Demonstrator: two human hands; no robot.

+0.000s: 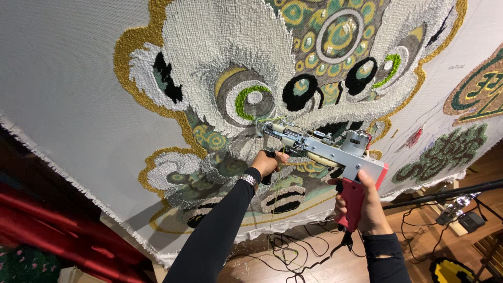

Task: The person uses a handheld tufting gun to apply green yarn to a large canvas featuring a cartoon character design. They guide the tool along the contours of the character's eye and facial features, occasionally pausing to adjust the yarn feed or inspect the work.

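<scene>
My right hand (367, 202) was closed on the red grip of the tufting gun (319, 149), my left hand (268, 163) wrapped round its front handle, needle against the stretched cloth (63, 78) beside the green-ringed eye (254, 100); tufting mid-pass, I judged, needing steady pressure next.

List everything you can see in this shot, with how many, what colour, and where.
tufting gun: one, silver with red grip, centre, tip at the cloth
cloth: one, white, stretched across the top
tufted design: one, white, gold, green and black, mid-cloth
smaller tufted patches: several, green and gold, right
yarn: thin green strand, hanging below the gun
cables: several, black, on the wood floor
red fabric: lower left
left hand: on the front handle
right hand: on the red grip
</scene>
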